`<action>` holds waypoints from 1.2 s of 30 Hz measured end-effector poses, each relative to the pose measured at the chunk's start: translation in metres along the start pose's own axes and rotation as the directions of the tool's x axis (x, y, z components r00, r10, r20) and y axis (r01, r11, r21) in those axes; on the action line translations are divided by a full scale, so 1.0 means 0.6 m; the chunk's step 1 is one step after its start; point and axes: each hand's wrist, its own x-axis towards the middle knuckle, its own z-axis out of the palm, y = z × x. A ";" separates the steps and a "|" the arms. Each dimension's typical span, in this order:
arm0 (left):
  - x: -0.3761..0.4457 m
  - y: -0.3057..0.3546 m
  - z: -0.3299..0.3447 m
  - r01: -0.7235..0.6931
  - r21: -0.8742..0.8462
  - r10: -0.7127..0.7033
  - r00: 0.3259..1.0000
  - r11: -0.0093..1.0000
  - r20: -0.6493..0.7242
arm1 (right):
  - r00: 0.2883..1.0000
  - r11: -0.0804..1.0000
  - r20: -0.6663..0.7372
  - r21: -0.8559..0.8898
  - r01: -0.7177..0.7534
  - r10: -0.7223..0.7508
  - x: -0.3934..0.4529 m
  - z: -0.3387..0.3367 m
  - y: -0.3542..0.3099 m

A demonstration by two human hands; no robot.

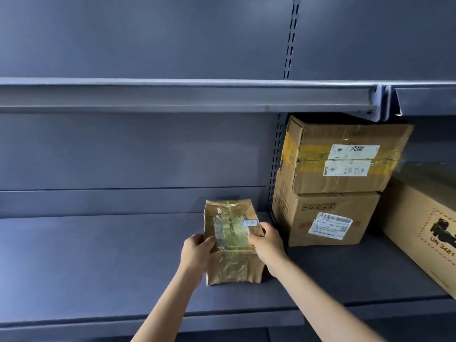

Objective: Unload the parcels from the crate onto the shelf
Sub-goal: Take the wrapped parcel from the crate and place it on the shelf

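A small brown cardboard parcel (232, 240), wrapped in clear tape with a small blue-and-white label, rests on the grey shelf (98, 262). My left hand (197, 250) grips its left side, thumb on top. My right hand (267, 243) grips its right side near the label. The crate is out of view.
Right of the parcel two cardboard boxes are stacked, the lower box (325, 218) with a shipping label and the upper box (345, 156) with yellow tape. A large printed box (424, 233) stands at the far right. An upper shelf (172, 95) overhangs. A slotted upright (274, 169) divides the bays.
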 end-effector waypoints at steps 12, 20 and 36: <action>0.108 0.026 0.029 -0.054 0.093 0.054 0.999 0.994 -0.005 | 0.999 0.998 -0.042 0.071 0.000 0.003 0.105 0.024 -0.010; 0.118 0.020 0.028 -0.046 0.104 0.047 0.999 0.994 -0.005 | 0.997 1.000 -0.074 -0.007 0.007 -0.007 0.114 0.025 -0.012; 0.011 -0.033 -0.009 -0.077 0.144 0.079 0.997 0.987 -0.005 | 0.997 0.997 0.028 -0.001 -0.076 0.076 -0.030 -0.106 0.041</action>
